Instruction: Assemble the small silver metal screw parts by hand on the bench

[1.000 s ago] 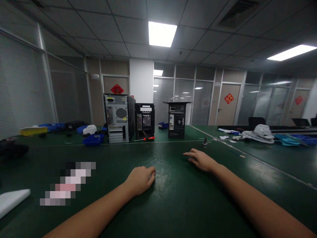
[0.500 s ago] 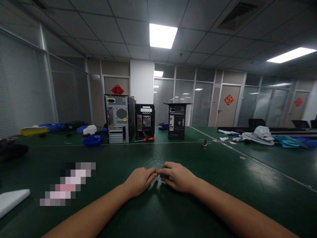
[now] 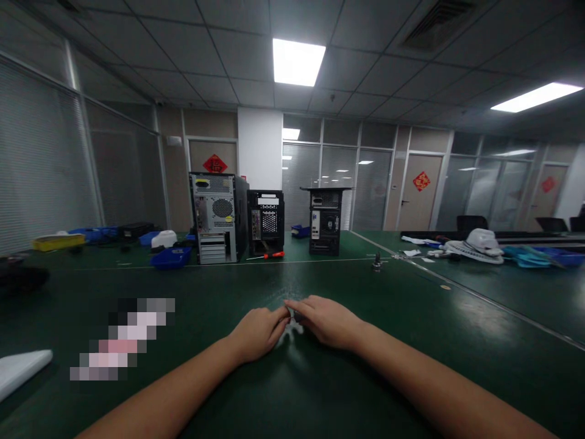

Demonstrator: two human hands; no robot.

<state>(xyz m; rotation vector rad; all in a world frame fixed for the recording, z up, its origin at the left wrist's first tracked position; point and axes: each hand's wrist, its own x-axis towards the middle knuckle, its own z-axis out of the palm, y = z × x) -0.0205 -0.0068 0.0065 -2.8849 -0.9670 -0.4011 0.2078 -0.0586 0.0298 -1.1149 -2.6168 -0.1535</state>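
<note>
My left hand (image 3: 258, 332) rests low over the green tabletop (image 3: 219, 292), its thumb and fingers closed in a pinch. My right hand (image 3: 326, 320) meets it fingertip to fingertip, its fingers bent and drawn together. A small dark thing shows between the fingertips, too little of it to name. A small upright metal piece (image 3: 377, 263) stands beyond my right hand, apart from it. Further off, a screwdriver (image 3: 273, 255) with a red handle lies in front of the computer cases.
Three computer cases stand at the back: a tall one (image 3: 217, 219), a black one (image 3: 266, 222) and another (image 3: 325, 222) with a flat panel on top. A blue tray (image 3: 171, 258) lies at left. A white hat (image 3: 478, 246) is at right. A blurred-out patch (image 3: 121, 344) lies at left.
My right hand has come left and toward me from near the metal piece to my left hand's fingertips. Its fingers have since closed in further. My left hand has hardly moved.
</note>
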